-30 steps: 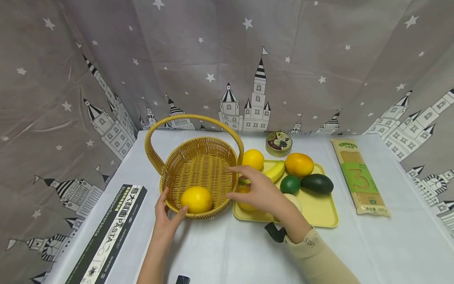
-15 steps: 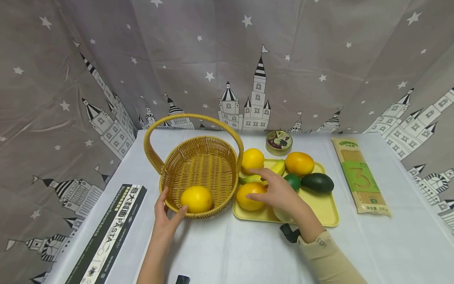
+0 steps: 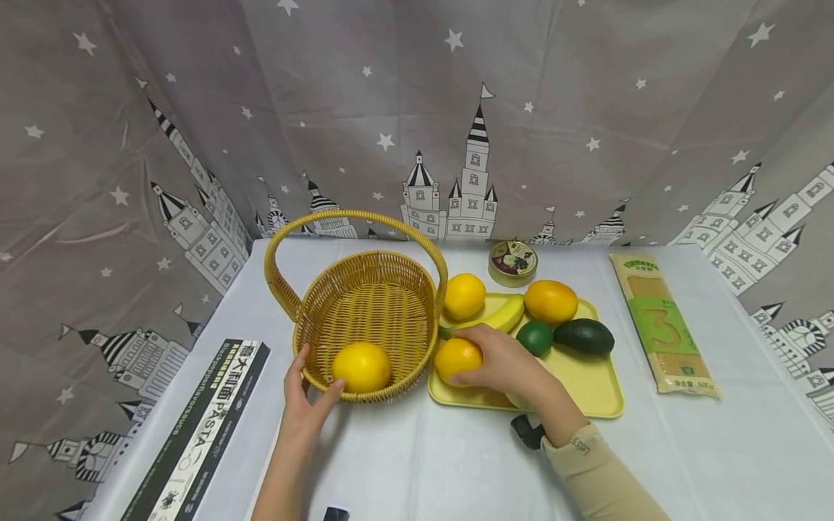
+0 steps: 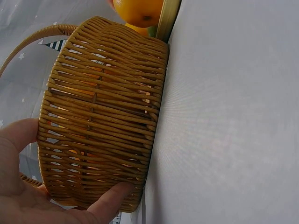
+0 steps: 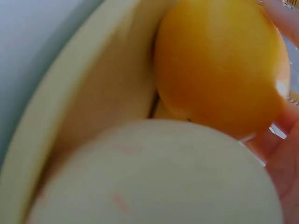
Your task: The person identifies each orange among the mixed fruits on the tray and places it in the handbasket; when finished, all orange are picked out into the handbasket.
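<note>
The orange (image 3: 454, 360) is round and smooth. It is yellow going into orange, with a shiny patch on its skin and a small dark dot. My right hand (image 3: 502, 358) has hold of it. My fingers bend round the side away from me and my thumb is on the side near me, so they are only as far apart as the fruit is wide. The orange sits between them, just right of the basket (image 3: 376, 300), at the tray's near end on that side. I can't tell if it touches the bottom of the tray (image 3: 589, 387).

My left hand (image 3: 306, 405) holds the basket at its front left side, thumb and fingers curved against the woven wall. A yellow fruit (image 3: 362, 367) lies inside the basket, at the front.

The tray is right of the basket. A yellow ball (image 3: 464, 295) and a banana (image 3: 498, 316) are close to the basket. A pale fruit (image 5: 159, 177), a green fruit (image 3: 534, 338) and a mango (image 3: 550, 301) are farther right of it, and a dark avocado (image 3: 583, 337) is farther still. A tin (image 3: 513, 260) is behind and right of the basket. A noodle pack (image 3: 664, 325) is well to its right. A long box (image 3: 195, 434) is to its left.
</note>
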`<state>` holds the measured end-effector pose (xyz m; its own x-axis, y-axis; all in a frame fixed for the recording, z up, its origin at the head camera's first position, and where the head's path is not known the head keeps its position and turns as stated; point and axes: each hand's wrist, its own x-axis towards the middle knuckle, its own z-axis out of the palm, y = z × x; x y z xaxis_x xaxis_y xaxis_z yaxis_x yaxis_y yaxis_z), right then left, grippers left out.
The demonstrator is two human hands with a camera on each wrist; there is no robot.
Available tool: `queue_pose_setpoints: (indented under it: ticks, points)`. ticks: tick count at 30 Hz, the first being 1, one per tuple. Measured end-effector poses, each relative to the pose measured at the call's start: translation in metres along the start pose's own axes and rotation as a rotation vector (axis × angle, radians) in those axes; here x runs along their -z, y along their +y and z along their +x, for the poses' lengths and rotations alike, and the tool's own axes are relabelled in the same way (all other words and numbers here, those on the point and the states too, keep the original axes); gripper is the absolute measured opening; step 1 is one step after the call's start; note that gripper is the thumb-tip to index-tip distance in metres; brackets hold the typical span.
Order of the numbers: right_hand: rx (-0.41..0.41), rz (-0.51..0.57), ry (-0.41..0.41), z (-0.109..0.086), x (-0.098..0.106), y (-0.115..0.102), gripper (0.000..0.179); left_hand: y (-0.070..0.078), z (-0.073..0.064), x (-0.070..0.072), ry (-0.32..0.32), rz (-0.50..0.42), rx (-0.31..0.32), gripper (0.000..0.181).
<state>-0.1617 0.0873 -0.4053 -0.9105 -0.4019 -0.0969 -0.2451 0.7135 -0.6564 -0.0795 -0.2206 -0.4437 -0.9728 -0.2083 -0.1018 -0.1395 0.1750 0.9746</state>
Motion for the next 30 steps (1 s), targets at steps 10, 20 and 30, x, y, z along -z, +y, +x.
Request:
queue_pose_setpoints:
  ticks: [10,20,30]
  points:
    - [0.003,-0.043,0.027,0.000,-0.003,-0.002,0.073,-0.001,0.000,0.001,-0.002,0.006,0.002,0.088]
    - [0.018,-0.051,0.057,-0.007,0.005,-0.010,0.071,-0.001,0.001,0.001,-0.002,0.003,0.000,0.088]
    - [0.149,-0.046,0.127,-0.014,0.024,-0.032,0.071,0.000,0.000,0.001,0.001,-0.009,0.001,0.088]
